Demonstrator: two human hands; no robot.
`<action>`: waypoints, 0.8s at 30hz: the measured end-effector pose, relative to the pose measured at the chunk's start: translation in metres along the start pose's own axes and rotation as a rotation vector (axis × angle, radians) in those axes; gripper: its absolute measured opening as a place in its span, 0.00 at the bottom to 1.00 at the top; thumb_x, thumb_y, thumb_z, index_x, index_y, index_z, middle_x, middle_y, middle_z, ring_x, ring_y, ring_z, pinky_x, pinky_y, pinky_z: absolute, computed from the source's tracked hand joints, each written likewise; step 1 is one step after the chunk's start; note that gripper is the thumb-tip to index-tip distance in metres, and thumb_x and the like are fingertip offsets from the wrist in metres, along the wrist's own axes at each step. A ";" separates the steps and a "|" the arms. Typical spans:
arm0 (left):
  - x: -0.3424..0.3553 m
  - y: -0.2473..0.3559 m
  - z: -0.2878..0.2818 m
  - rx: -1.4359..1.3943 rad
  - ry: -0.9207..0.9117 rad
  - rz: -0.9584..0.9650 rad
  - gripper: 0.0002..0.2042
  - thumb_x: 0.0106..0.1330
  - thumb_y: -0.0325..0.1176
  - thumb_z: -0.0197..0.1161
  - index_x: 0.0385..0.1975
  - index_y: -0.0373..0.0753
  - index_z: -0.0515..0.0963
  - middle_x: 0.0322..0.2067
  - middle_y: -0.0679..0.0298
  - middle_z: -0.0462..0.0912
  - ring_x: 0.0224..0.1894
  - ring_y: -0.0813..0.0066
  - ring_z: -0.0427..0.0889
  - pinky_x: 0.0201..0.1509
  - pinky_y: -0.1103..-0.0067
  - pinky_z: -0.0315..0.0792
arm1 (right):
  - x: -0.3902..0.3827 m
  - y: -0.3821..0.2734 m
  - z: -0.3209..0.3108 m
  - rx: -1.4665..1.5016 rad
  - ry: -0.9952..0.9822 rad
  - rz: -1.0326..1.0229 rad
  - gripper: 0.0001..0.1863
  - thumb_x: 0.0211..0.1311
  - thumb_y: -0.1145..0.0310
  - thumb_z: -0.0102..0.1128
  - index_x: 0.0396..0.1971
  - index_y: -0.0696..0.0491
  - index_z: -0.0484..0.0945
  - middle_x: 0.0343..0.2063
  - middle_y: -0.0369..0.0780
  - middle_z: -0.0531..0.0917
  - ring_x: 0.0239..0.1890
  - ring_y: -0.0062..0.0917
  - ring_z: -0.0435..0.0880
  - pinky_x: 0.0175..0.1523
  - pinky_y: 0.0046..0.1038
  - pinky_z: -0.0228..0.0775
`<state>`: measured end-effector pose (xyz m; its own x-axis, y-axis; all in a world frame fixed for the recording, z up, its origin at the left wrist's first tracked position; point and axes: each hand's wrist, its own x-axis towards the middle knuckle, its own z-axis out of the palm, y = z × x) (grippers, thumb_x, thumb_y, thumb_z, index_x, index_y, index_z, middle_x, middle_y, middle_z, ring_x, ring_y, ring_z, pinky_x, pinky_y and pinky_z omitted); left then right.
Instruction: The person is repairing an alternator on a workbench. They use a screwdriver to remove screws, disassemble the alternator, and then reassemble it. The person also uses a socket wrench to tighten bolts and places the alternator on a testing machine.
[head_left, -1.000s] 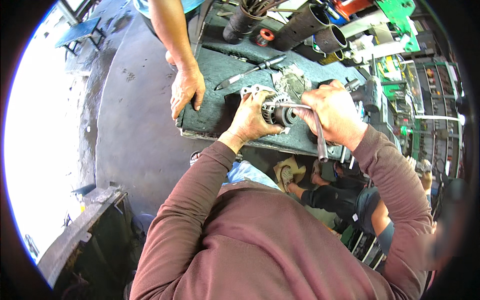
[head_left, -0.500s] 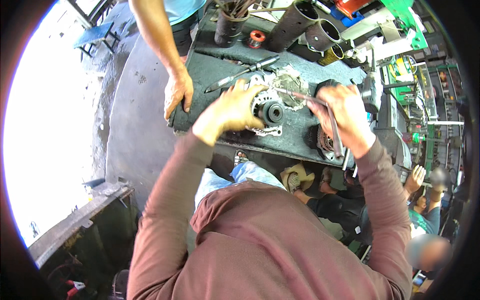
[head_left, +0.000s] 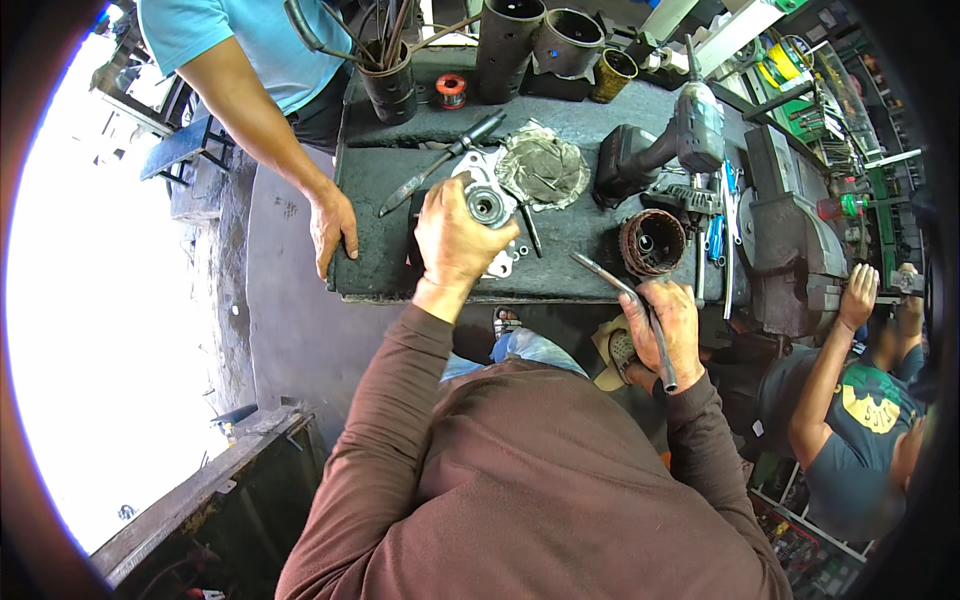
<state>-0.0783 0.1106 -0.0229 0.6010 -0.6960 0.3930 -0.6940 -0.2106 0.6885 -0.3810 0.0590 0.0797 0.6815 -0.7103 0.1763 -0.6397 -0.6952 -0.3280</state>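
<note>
The metal housing (head_left: 487,166) (likely heavy and rigid, best held around its hub (head_left: 486,207)) is grasped there by the left hand (head_left: 455,238); a rod (head_left: 660,346), by the right hand (head_left: 680,322).

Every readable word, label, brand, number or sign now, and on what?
Yellow print on dark shirt: lettering present, not copied here.
Drill: any marking too small to read.
Red spool: likewise too small.
Alternator, rod: no text visible.
</note>
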 end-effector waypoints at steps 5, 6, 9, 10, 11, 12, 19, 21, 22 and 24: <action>0.040 -0.018 -0.050 -0.297 -0.269 0.064 0.31 0.46 0.37 0.85 0.52 0.33 0.83 0.44 0.53 0.92 0.49 0.65 0.93 0.57 0.72 0.85 | -0.015 0.004 -0.002 0.007 0.043 0.060 0.15 0.70 0.58 0.71 0.31 0.53 0.82 0.28 0.42 0.83 0.35 0.43 0.81 0.46 0.41 0.66; 0.048 -0.018 -0.061 -0.269 -0.335 0.199 0.32 0.44 0.36 0.85 0.53 0.34 0.83 0.48 0.53 0.91 0.51 0.63 0.92 0.60 0.70 0.84 | -0.014 0.003 -0.003 0.006 0.033 0.066 0.15 0.70 0.57 0.71 0.30 0.53 0.82 0.28 0.42 0.83 0.35 0.43 0.81 0.46 0.41 0.65; 0.067 -0.010 -0.075 -0.221 -0.523 0.475 0.34 0.42 0.42 0.83 0.52 0.35 0.83 0.50 0.51 0.88 0.54 0.49 0.88 0.61 0.64 0.81 | -0.002 0.004 -0.002 -0.038 0.009 0.006 0.15 0.69 0.58 0.71 0.30 0.54 0.81 0.28 0.42 0.83 0.35 0.42 0.81 0.45 0.41 0.65; 0.064 -0.014 -0.072 -0.225 -0.567 0.482 0.34 0.42 0.42 0.83 0.52 0.36 0.83 0.50 0.52 0.88 0.55 0.49 0.87 0.61 0.64 0.80 | 0.001 0.004 0.001 -0.041 0.017 -0.016 0.14 0.67 0.59 0.72 0.30 0.53 0.81 0.27 0.41 0.82 0.35 0.42 0.81 0.45 0.41 0.65; 0.063 -0.020 -0.069 -0.221 -0.611 0.494 0.34 0.43 0.42 0.83 0.53 0.36 0.83 0.51 0.52 0.88 0.55 0.50 0.87 0.62 0.64 0.80 | 0.010 0.001 0.000 -0.066 0.010 -0.052 0.14 0.67 0.59 0.73 0.30 0.53 0.81 0.27 0.41 0.82 0.35 0.42 0.81 0.46 0.41 0.65; 0.058 -0.024 -0.064 -0.228 -0.620 0.523 0.34 0.43 0.43 0.83 0.54 0.36 0.82 0.52 0.52 0.88 0.56 0.50 0.87 0.62 0.64 0.80 | 0.020 -0.003 -0.003 -0.091 0.004 -0.090 0.14 0.67 0.59 0.73 0.30 0.53 0.81 0.27 0.41 0.82 0.35 0.41 0.81 0.46 0.41 0.65; 0.024 -0.049 -0.054 -0.217 -0.560 0.455 0.35 0.41 0.39 0.84 0.55 0.38 0.82 0.57 0.53 0.87 0.65 0.49 0.84 0.72 0.60 0.75 | 0.089 -0.027 -0.006 -0.265 -0.081 -0.394 0.13 0.64 0.57 0.73 0.29 0.50 0.83 0.28 0.39 0.79 0.38 0.37 0.80 0.49 0.41 0.66; 0.017 -0.045 -0.061 -0.136 -0.438 0.453 0.41 0.40 0.44 0.86 0.60 0.38 0.79 0.65 0.49 0.80 0.71 0.45 0.76 0.77 0.56 0.67 | 0.100 -0.037 -0.006 -0.289 -0.113 -0.445 0.13 0.64 0.56 0.73 0.30 0.50 0.84 0.29 0.38 0.80 0.39 0.36 0.80 0.51 0.41 0.67; 0.006 -0.039 -0.065 -0.064 -0.363 0.393 0.44 0.40 0.45 0.87 0.62 0.38 0.78 0.67 0.48 0.78 0.73 0.44 0.73 0.78 0.55 0.65 | 0.104 -0.041 -0.005 -0.317 -0.129 -0.448 0.13 0.64 0.55 0.72 0.31 0.49 0.85 0.31 0.37 0.81 0.41 0.34 0.80 0.53 0.41 0.67; -0.020 -0.032 -0.060 -0.024 -0.218 0.201 0.51 0.39 0.53 0.89 0.66 0.38 0.73 0.70 0.44 0.69 0.75 0.40 0.65 0.80 0.50 0.60 | 0.116 -0.050 -0.004 -0.343 -0.095 -0.493 0.13 0.64 0.56 0.73 0.31 0.50 0.83 0.32 0.38 0.80 0.42 0.35 0.80 0.54 0.42 0.67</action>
<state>-0.0441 0.1723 -0.0159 0.3518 -0.8535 0.3843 -0.7794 -0.0397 0.6252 -0.2713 0.0105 0.1204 0.9453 -0.2932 0.1427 -0.3077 -0.9470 0.0923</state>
